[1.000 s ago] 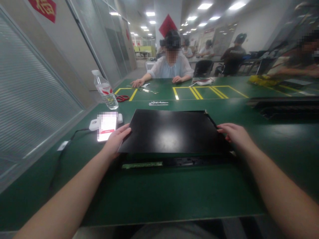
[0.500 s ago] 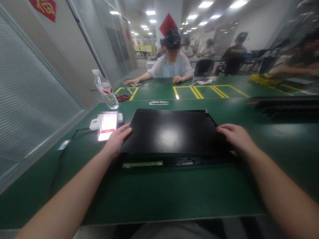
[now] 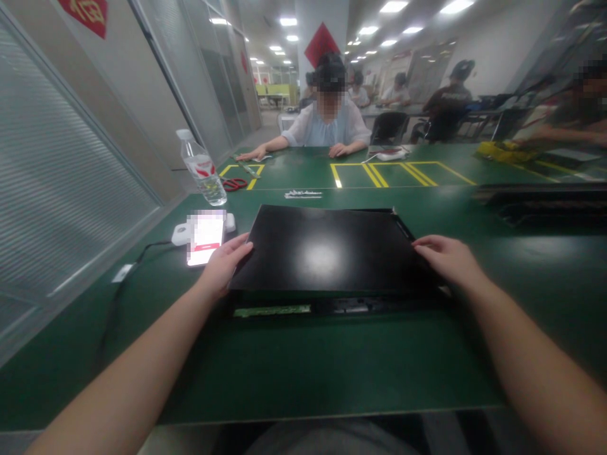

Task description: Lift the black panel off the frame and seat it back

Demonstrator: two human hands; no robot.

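A glossy black panel (image 3: pixel 327 249) lies between my hands over a dark frame. The frame's near strip (image 3: pixel 360 308) shows below the panel, with a green circuit board (image 3: pixel 272 311) along its left part. My left hand (image 3: pixel 226 262) grips the panel's left edge, thumb on top. At the right edge, my right hand (image 3: pixel 446 256) pinches with thumb and fingers together; whether it holds the panel or the frame under it is hard to tell.
On the green table (image 3: pixel 332 373), a lit phone (image 3: pixel 208 237) and water bottle (image 3: pixel 206 174) stand left. Red scissors (image 3: pixel 234 184) and small white pieces (image 3: pixel 303 195) lie beyond the panel. A person (image 3: pixel 327 126) sits opposite. Dark long parts (image 3: pixel 554 205) lie right.
The view has shifted very slightly. Both hands keep their places at the panel's edges. The hand of the person opposite has moved slightly at the left.
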